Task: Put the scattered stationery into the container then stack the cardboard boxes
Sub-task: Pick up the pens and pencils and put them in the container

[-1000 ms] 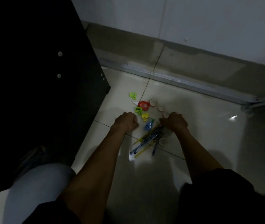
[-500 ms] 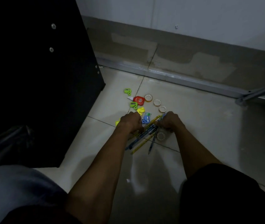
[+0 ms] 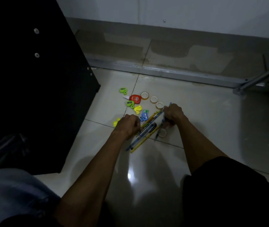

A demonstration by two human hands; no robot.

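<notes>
Glossy tiles (image 3: 212,128); left grip (image 3: 128,124), right grip (image 3: 174,113) clutch slender pens (image 3: 147,131).

**Dim indoor room, floor level**

Glossy pale floor tiles (image 3: 204,122), strewn with stationery (image 3: 135,98), meet a grey skirting band (image 3: 171,48) under a white wall (image 3: 196,12) at the far side. A dark cabinet (image 3: 32,79) stands left, a metal frame (image 3: 261,79) right. Home or office: unclear.
</notes>
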